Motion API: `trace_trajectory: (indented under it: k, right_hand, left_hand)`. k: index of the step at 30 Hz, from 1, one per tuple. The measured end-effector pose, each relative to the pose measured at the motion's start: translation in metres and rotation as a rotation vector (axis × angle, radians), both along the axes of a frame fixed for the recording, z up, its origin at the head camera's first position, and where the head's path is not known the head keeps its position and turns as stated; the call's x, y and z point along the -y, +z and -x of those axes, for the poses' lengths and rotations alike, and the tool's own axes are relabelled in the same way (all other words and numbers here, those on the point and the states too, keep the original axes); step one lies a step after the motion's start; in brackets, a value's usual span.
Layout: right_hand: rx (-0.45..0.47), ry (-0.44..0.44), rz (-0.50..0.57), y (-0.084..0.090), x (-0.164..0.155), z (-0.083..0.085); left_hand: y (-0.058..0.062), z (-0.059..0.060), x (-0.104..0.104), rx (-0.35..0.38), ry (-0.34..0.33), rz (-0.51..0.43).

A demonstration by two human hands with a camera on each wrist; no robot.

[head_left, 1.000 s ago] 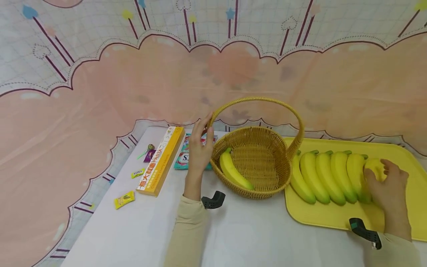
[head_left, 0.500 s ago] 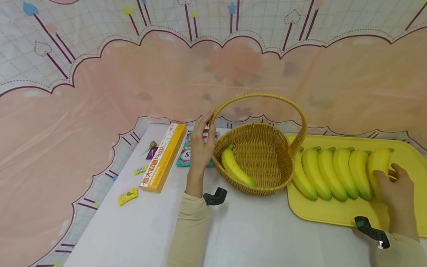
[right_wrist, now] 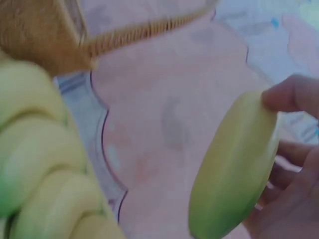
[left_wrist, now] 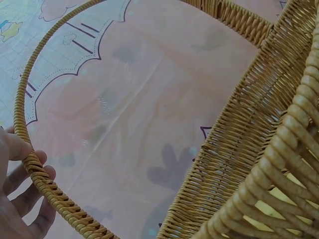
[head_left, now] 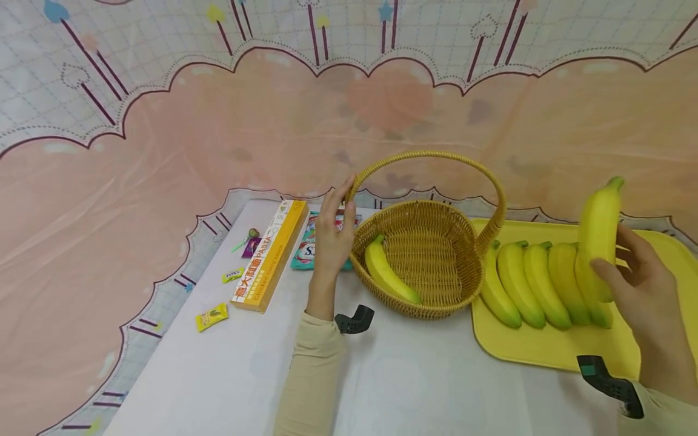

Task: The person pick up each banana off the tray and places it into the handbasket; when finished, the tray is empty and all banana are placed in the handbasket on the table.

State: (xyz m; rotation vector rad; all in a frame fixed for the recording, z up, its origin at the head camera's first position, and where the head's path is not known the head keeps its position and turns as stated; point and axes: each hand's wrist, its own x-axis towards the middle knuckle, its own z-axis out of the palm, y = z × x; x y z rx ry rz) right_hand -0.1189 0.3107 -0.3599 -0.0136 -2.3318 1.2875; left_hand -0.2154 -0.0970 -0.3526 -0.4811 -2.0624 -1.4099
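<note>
Your right hand (head_left: 640,284) has its thumb and fingers curled round a lifted yellow banana with a green tip (head_left: 597,236), held nearly upright above the flat yellow plastic tray (head_left: 545,348) where four more yellow bananas (head_left: 537,281) lie side by side. Your left hand (head_left: 332,233) rests with fingers nearly straight against the base of the arched handle of the round woven wicker basket (head_left: 422,260) — it steadies rather than grips. One yellow banana (head_left: 388,274) already lies inside, along the left wall.

The risks, as I judge them: your hold sits low on the lifted fruit, so it could tip out of your fingers on the way across. The handle arches right over the opening — swing in too high and the tip may knock it. Since your left hand only rests there, that knock could shove the basket toward the yellow pasta box (head_left: 268,257)
</note>
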Motion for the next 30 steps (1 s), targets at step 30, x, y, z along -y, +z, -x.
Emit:
trace_trajectory:
  k: [30]
  right_hand:
    - [0.133, 0.477, -0.202, 0.01, 0.13, 0.019]
  left_hand:
    - [0.015, -0.012, -0.004, 0.024, -0.002, -0.004]
